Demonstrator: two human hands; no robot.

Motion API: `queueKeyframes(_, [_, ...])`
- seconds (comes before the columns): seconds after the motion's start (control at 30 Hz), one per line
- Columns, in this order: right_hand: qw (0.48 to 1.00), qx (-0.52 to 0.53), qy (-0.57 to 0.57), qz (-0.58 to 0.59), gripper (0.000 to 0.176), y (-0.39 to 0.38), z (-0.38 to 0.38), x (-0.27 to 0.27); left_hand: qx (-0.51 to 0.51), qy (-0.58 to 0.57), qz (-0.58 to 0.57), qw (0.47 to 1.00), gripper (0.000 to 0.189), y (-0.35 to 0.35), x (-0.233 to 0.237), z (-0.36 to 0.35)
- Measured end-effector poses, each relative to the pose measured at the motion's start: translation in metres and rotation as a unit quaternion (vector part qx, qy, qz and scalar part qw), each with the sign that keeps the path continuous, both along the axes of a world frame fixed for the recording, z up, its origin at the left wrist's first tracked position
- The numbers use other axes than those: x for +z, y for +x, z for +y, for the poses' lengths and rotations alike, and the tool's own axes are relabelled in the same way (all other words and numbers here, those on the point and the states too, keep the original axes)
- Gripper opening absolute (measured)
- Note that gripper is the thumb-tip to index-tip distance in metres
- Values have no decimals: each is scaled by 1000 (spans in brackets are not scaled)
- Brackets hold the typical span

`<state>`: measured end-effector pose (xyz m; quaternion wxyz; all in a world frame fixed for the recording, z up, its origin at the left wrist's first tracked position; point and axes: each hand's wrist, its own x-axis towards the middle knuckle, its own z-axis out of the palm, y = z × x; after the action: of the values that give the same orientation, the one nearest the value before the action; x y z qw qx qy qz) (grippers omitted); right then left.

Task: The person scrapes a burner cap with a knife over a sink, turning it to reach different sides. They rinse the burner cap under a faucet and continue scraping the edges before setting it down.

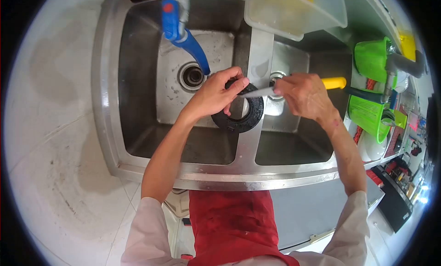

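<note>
My left hand [215, 93] is closed around the upper left side of a wet black ring [243, 123], which looks like a rubber gasket or drain part. It is held over the divider between two sink basins. In my right hand [304, 95] is a knife [261, 93] with a yellow handle. I grip it near where blade and handle meet, so the handle sticks out to the right. The blade points left, and its tip meets the ring's upper edge beside my left fingers. My fingers hide part of the ring.
A blue-handled faucet [195, 50] reaches over the left basin, whose drain [193, 76] is uncovered. A translucent plastic bin [294, 13] stands behind the right basin [294, 149]. Green baskets [370, 59] line the right side, near a grey pipe tap [404, 64].
</note>
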<state>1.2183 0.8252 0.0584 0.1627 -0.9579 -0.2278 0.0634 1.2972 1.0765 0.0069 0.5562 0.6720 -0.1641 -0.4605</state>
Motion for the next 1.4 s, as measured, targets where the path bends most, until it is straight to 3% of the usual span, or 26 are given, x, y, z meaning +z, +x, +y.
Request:
queueKeyframes(0.3, [997,9,-2,-72,16,-18,-1,-19,-1,3,-32,999,28,-3,-2,-3])
queueKeyframes(1.4, [997,-26,-33,-60,12,-29,28,-12,18,-7,-28,999,31,-1,-6,-6])
